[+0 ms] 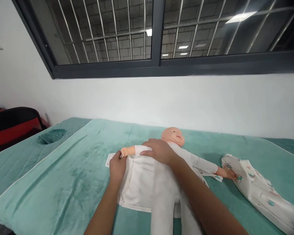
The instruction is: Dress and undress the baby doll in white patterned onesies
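Note:
A baby doll (172,136) lies on its back on a teal padded table (71,176), head toward the wall, dressed in a white one-piece garment (147,182). My left hand (117,166) is closed on the garment's edge beside the doll's outstretched hand (124,151). My right hand (158,150) lies across the doll's chest and upper arm, fingers curled over the white sleeve. The doll's other arm stretches right, its hand (229,172) touching a patterned cloth.
A crumpled patterned white cloth (259,192) lies on the table's right side. A round face hole (51,136) is sunk in the table's left end. A red and black bag (12,125) sits at far left. White wall and barred window stand behind.

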### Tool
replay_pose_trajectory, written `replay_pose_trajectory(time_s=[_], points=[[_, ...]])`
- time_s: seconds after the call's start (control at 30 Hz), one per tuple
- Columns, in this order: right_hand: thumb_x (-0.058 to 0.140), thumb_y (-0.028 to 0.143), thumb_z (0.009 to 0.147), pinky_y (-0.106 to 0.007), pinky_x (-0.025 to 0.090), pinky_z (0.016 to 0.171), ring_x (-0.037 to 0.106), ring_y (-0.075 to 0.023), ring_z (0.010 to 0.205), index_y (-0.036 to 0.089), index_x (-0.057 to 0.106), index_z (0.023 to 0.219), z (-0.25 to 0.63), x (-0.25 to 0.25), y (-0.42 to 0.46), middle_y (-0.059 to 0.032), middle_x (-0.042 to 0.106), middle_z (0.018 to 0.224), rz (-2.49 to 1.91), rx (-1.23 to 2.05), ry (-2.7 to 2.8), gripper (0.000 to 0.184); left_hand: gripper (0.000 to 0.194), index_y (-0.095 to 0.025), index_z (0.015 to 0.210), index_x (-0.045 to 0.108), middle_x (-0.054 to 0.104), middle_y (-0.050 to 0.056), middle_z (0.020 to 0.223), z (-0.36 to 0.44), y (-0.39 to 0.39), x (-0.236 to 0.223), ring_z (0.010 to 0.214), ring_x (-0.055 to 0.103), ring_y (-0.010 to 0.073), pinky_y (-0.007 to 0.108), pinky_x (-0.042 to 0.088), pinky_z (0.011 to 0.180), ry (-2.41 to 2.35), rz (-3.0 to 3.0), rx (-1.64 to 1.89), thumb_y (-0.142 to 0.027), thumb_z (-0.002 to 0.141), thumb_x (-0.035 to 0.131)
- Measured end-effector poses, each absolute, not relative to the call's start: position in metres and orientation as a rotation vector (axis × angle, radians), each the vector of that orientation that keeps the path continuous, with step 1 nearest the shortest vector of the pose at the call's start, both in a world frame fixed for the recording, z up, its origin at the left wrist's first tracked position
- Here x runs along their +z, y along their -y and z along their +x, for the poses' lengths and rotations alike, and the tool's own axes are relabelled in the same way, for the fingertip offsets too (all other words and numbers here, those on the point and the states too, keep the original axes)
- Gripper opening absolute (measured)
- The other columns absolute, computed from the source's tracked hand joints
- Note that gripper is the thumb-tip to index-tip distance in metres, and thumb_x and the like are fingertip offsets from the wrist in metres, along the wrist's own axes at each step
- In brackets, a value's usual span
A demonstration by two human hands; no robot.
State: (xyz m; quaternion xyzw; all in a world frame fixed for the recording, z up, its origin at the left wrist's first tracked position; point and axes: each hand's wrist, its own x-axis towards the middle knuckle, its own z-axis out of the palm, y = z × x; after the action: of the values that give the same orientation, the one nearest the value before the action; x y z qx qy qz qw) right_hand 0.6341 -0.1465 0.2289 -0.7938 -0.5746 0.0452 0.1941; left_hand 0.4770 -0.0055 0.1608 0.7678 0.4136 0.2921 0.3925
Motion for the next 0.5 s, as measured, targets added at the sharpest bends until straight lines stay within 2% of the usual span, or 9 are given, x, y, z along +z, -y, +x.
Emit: replay_pose_trajectory(time_s=[0.1,0.2,0.3,0.4,0.5], points=[[0.049,0.061,0.091,-0.03,0.035,0.073,0.058,-0.019,0.088,0.031,0.07,0.104,0.631,0.228,0.143,-0.0023,0.066,0.098,-2.307,0.14,1.64,0.039,0.024,-0.017,0.092,0.066,0.07,0.005,0.088,0.474,0.005,0.167,0.077,0.06,0.0184,0.027,0.045,0.066,-0.963,1.609,0.795,-0.027,0.076,0.051],[0.053,0.058,0.089,-0.032,0.034,0.073,0.057,-0.0206,0.084,0.029,0.072,0.101,0.628,0.227,0.139,-0.0048,0.066,0.094,-2.429,0.1,1.65,0.037,0.025,-0.015,0.089,0.064,0.066,0.002,0.078,0.472,0.007,0.17,0.068,0.058,0.0162,0.026,0.046,0.062,-0.923,1.29,0.876,-0.026,0.067,0.058],[0.055,0.054,0.088,-0.033,0.034,0.073,0.058,-0.0225,0.084,0.026,0.072,0.098,0.624,0.224,0.134,-0.0067,0.066,0.09,-2.521,0.036,1.685,0.034,0.024,-0.017,0.088,0.06,0.062,-0.001,0.073,0.472,0.013,0.169,0.064,0.057,0.0147,0.025,0.045,0.06,-0.931,1.187,0.928,-0.028,0.066,0.062],[0.055,0.049,0.089,-0.035,0.035,0.076,0.058,-0.0236,0.085,0.023,0.071,0.093,0.62,0.219,0.13,-0.0077,0.065,0.087,-2.535,-0.049,1.674,0.032,0.019,-0.019,0.085,0.059,0.062,-0.002,0.075,0.476,0.025,0.164,0.069,0.055,0.0139,0.023,0.042,0.062,-0.874,1.444,0.903,-0.031,0.071,0.063],[0.058,0.033,0.087,-0.034,0.035,0.078,0.058,-0.023,0.086,0.019,0.068,0.09,0.618,0.218,0.127,-0.008,0.064,0.087,-2.483,-0.097,1.669,0.018,0.016,-0.021,0.083,0.056,0.057,-0.004,0.069,0.484,0.041,0.155,0.065,0.049,0.0126,0.023,0.036,0.063,-0.629,1.913,0.697,-0.036,0.082,0.057]])
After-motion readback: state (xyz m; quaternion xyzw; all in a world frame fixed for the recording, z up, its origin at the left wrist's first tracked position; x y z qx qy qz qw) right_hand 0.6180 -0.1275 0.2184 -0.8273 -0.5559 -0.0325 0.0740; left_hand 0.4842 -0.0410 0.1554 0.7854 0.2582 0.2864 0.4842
